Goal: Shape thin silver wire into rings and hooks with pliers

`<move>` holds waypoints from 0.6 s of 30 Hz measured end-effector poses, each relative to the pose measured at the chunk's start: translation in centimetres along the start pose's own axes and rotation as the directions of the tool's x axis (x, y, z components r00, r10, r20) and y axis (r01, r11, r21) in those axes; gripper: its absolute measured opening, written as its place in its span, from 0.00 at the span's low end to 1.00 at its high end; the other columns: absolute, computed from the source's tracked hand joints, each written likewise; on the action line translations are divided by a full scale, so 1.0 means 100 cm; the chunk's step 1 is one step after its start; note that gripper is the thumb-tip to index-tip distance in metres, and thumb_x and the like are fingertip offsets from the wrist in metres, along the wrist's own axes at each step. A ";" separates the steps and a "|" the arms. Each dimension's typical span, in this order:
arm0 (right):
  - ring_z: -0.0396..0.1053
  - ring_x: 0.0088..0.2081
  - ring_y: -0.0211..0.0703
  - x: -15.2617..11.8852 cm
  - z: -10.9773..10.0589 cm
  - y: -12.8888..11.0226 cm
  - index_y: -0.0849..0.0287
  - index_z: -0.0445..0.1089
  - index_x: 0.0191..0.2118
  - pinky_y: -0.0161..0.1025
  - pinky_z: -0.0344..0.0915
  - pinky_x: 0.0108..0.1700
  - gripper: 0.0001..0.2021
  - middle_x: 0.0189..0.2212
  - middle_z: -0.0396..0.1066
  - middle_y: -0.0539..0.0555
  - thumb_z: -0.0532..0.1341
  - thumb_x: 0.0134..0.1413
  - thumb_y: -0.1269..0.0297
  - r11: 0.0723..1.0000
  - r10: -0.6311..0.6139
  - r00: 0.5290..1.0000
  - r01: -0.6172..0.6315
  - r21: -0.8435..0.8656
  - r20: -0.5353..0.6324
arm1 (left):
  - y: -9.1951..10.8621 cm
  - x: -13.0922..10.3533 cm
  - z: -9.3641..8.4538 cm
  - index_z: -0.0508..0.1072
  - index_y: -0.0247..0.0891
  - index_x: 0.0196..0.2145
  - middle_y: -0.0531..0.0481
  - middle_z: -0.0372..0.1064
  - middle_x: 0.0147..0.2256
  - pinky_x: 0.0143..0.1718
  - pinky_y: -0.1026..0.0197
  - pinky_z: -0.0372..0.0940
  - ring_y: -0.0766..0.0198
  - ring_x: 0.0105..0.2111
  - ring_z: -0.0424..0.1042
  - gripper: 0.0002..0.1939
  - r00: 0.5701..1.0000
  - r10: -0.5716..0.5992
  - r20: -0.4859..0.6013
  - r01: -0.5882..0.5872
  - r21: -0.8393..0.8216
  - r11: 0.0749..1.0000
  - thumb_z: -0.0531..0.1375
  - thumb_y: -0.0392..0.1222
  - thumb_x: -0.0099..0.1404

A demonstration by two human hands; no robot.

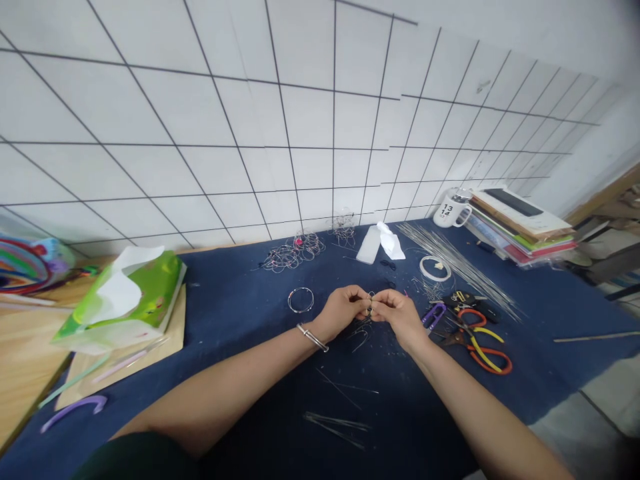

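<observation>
The person's two hands meet above a dark blue cloth point(240, 283), fingertips nearly touching. The left hand point(345, 310) pinches a small wire piece point(371, 305) between thumb and forefinger, and the right hand point(399, 313) grips the same piece from the other side; much of its shape is hidden by the fingers. It sits between the two sets of fingertips, near the middle of the cloth, and looks partly gold-coloured. A silver bangle point(313, 338) circles the left wrist. Just below the hands lie some loose bent wires, and nearer the person a few short straight wires point(337, 421) rest across one another. A thin round hoop point(301, 300) lies to the left of the left hand, with a tangle of wire loops point(285, 257) farther back. Beyond the right hand are purple snips point(434, 316) and pliers with orange handles point(506, 365), near a pale ring-shaped coil point(435, 269). A bundle of long straight wires point(463, 270) stretches behind them, toward a white mug point(449, 212) beside a stack of books and papers point(530, 227).
</observation>
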State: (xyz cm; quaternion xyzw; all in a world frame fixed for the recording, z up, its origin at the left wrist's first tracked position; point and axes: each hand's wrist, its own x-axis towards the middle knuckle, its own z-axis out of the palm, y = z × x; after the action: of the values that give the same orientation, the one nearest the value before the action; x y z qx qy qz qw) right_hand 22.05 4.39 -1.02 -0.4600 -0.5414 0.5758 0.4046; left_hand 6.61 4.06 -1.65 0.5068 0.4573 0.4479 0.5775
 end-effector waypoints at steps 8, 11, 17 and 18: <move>0.66 0.25 0.34 0.003 -0.009 -0.009 0.61 0.66 0.35 0.35 0.65 0.29 0.13 0.25 0.67 0.49 0.60 0.44 0.59 0.986 0.000 0.998 0.010 -0.168 0.059 | 0.014 0.009 -0.019 0.70 0.32 0.32 0.51 0.67 0.24 0.27 0.65 0.66 0.70 0.24 0.67 0.10 0.988 -0.051 0.146 0.026 0.165 0.986 0.59 0.42 0.54; 0.66 0.26 0.35 0.004 -0.016 -0.014 0.61 0.67 0.35 0.35 0.65 0.29 0.12 0.26 0.68 0.50 0.59 0.46 0.59 0.969 -0.033 0.998 0.046 -0.244 0.058 | 0.016 0.013 -0.026 0.71 0.33 0.33 0.50 0.68 0.25 0.27 0.66 0.66 0.70 0.23 0.68 0.11 0.983 -0.061 0.174 0.009 0.286 0.958 0.58 0.42 0.54; 0.66 0.25 0.34 0.005 -0.023 -0.023 0.61 0.67 0.34 0.34 0.64 0.28 0.11 0.25 0.67 0.50 0.58 0.47 0.59 0.952 -0.073 0.997 0.074 -0.297 0.017 | 0.015 0.016 -0.035 0.72 0.34 0.34 0.50 0.70 0.27 0.26 0.67 0.64 0.68 0.25 0.69 0.11 0.955 -0.093 0.281 -0.053 0.470 0.881 0.56 0.42 0.54; 0.65 0.25 0.34 0.005 -0.023 -0.024 0.61 0.67 0.33 0.34 0.63 0.28 0.11 0.25 0.67 0.50 0.58 0.47 0.59 0.948 -0.077 0.997 0.080 -0.308 0.020 | 0.016 0.015 -0.036 0.72 0.34 0.34 0.49 0.70 0.27 0.26 0.67 0.64 0.68 0.25 0.69 0.11 0.947 -0.107 0.304 -0.056 0.482 0.874 0.56 0.42 0.55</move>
State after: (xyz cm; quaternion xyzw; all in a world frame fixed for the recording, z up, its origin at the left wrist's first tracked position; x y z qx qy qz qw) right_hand 24.05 5.60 1.33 -0.4935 -0.6443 0.4692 0.3481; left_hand 3.30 6.33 -0.43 0.6950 0.4613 0.2228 0.5045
